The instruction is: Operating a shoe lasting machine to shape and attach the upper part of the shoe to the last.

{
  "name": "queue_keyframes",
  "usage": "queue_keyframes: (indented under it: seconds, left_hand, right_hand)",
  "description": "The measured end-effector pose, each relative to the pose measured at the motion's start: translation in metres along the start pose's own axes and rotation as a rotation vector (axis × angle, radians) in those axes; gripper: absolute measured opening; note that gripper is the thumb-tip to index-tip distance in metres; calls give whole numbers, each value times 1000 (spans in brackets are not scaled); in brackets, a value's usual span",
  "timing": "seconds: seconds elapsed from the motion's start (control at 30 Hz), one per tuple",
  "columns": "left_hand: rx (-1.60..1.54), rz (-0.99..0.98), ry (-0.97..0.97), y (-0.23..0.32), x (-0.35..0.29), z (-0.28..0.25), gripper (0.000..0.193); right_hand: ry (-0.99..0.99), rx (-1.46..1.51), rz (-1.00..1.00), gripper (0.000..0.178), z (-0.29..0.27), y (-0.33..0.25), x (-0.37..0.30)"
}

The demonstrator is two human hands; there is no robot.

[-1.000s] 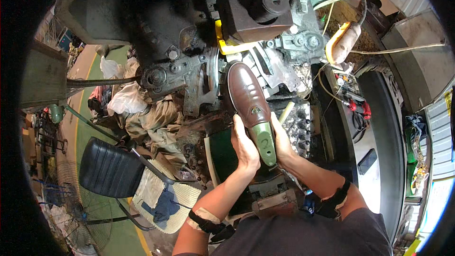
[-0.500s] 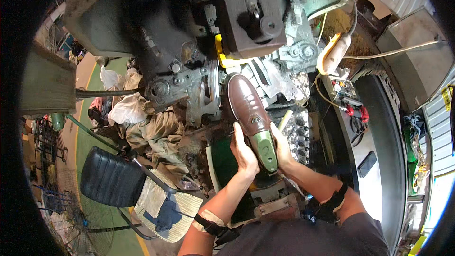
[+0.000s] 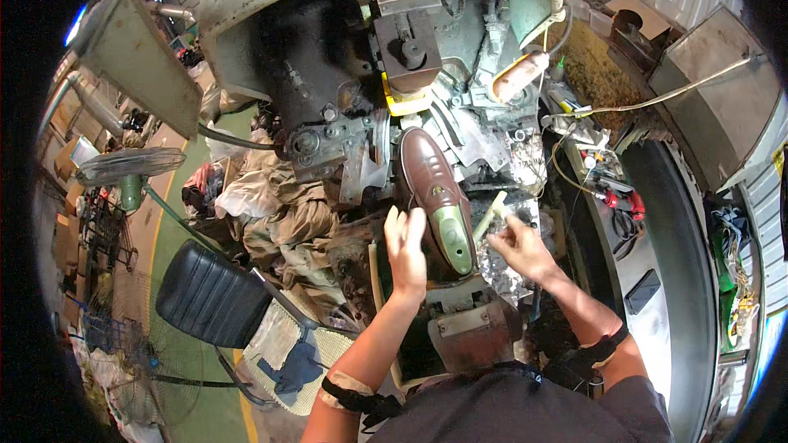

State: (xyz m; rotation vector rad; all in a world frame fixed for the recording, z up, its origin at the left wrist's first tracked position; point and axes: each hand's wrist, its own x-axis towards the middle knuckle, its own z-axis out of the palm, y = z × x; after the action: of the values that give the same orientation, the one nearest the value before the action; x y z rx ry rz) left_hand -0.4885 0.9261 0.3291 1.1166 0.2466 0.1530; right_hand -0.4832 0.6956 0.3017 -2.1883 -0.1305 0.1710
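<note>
A brown leather loafer [image 3: 428,166] on a green shoe last [image 3: 453,239] sits toe-first under the dark press head of a machine [image 3: 408,49]. My left hand [image 3: 406,253] is raised just left of the shoe, fingers stretched and apart, holding nothing. My right hand [image 3: 524,248] is off the shoe on its right side, its fingers loosely bent with nothing seen in them. Close to those fingertips a pale stick-like lever [image 3: 490,215] slants up from the machine. Neither hand appears to touch the shoe.
A yellow guard [image 3: 400,100] borders the press head. On the left are a black-backed chair [image 3: 212,291], a fan [image 3: 131,166] and piled cloth bags [image 3: 287,230]. To the right, a bench holds a red-handled tool [image 3: 628,203] and a phone [image 3: 643,291]. A cabled handset [image 3: 517,78] hangs above.
Both hands have let go of the shoe and last: the left moved off to its left, the right toward the pale lever. The shoe stays at the machine. The view has tilted up.
</note>
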Motion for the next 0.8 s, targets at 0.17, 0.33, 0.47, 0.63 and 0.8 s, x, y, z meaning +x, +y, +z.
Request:
queue_keyframes:
  seconds: [0.17,0.33,0.47,0.63,0.8]
  left_hand:
    - [791,310,22,-27,-12,36,124]
    - [830,480,93,-47,-5,37,116]
    - [826,447,107,-45,-9,40,113]
    - [802,424,114,-56,-11,44,112]
    - [816,386,122,-45,-11,39,111]
  right_hand:
    - [-11,-575,-221,37,7,18,-19]
    - [199,-524,-410,23,9,10,-29]
    - [201,-565,-351,26,21,36,-21]
    - [245,-424,-335,23,7,35,-27]
    - [329,-394,-415,21,21,32,-23]
